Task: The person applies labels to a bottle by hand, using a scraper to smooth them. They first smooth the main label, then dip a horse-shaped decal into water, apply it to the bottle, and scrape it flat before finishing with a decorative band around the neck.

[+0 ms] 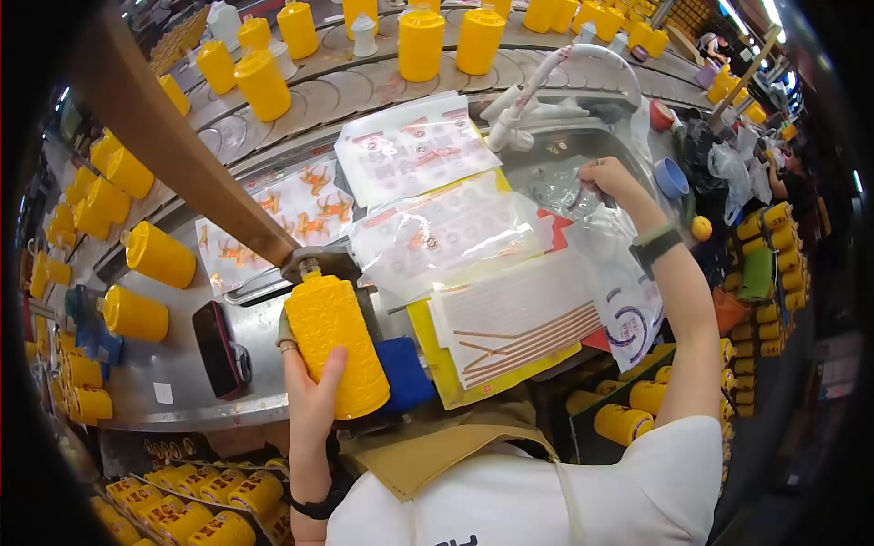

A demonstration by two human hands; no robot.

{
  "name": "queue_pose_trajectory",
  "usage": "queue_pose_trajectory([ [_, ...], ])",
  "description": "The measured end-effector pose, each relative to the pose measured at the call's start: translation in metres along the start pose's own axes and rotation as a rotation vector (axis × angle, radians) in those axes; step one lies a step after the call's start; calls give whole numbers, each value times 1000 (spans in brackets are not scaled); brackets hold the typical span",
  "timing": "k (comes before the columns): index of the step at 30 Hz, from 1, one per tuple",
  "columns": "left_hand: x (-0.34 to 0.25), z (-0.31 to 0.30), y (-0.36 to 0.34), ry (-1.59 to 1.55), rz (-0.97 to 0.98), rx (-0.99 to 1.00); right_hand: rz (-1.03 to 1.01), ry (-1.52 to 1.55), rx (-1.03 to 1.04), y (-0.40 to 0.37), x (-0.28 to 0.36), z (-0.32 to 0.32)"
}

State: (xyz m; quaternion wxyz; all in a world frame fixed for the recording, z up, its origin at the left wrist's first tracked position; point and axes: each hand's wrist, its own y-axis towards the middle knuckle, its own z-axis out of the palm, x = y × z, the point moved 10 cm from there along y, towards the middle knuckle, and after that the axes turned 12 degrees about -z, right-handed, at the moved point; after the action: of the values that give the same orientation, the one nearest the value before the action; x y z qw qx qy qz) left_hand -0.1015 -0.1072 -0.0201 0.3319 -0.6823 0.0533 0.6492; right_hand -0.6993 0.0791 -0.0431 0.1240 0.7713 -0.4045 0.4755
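Note:
My left hand [309,387] grips a yellow embossed bottle [335,341], held upright with its neck under a metal fixture [314,264] at the end of a brown wooden arm [173,155]. My right hand [608,179] is stretched out to the far right over a steel basin [555,150], pinching a small thin tool or strip beside clear plastic sheets [569,191]. A dark band sits on my right wrist. Sticker sheets [414,146] and striped label sheets [523,318] lie between my two hands.
A black phone [218,348] lies left of the bottle. Several yellow bottles [159,255] lie on the steel bench and stand on the conveyor [419,41] behind. A blue block [405,373] sits beside the held bottle. More bottles fill crates [196,510] below. Another person [787,177] is at the far right.

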Motion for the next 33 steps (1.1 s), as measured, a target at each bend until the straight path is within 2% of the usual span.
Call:
queue_pose_trajectory([
  [3, -6, 2, -2, 22, 19, -23, -6, -83, 56, -12, 11, 10],
  [5, -5, 5, -3, -35, -29, 1, -223, -792, 101, -23, 39, 20],
  [6, -4, 8, 0, -30, -30, 50, -217, -972, 92, -22, 40, 18],
  [7, -4, 4, 1, -23, -32, 13, -252, -1012, -14, -51, 85, 24],
  [8, -8, 7, 0, -11, -8, 31, -265, -1225, -63, -47, 87, 25],
  [10, -11, 5, -1, 4, 6, 10, -273, -1415, 36, -67, 105, 49],
  [14, -23, 8, -2, -34, 73, 93, -293, -1466, 189, -89, 125, 76],
  [16, -22, 9, -1, -31, 70, 124, -333, -1195, 491, -102, 124, 107],
  [17, -22, 7, -1, -33, 67, 119, -336, -1196, 497, -111, 133, 113],
  [19, -23, 8, 0, -74, 60, 153, -63, -316, 674, -147, 136, 153],
  [20, -20, 6, 1, -93, 45, 156, -62, -317, 677, -155, 139, 164],
  [22, -20, 4, 2, -87, 38, 153, 19, 17, 695, -174, 147, 194],
  [24, -21, 8, 1, -89, 29, 162, 91, 161, 688, -194, 161, 216],
  [25, -26, 7, -2, -10, 53, 102, 119, 268, 655, -201, 163, 225],
  [27, -34, 6, -3, 67, 78, 42, 92, 285, 679, -210, 175, 239],
  [29, -82, 7, -22, 367, 538, -107, 60, 308, 716, -219, 189, 253],
  [32, -115, 35, -24, 382, 609, -4, -145, 347, 786, -230, 224, 265],
  [33, -121, 46, -25, 414, 664, 56, -148, 347, 792, -233, 230, 268],
])
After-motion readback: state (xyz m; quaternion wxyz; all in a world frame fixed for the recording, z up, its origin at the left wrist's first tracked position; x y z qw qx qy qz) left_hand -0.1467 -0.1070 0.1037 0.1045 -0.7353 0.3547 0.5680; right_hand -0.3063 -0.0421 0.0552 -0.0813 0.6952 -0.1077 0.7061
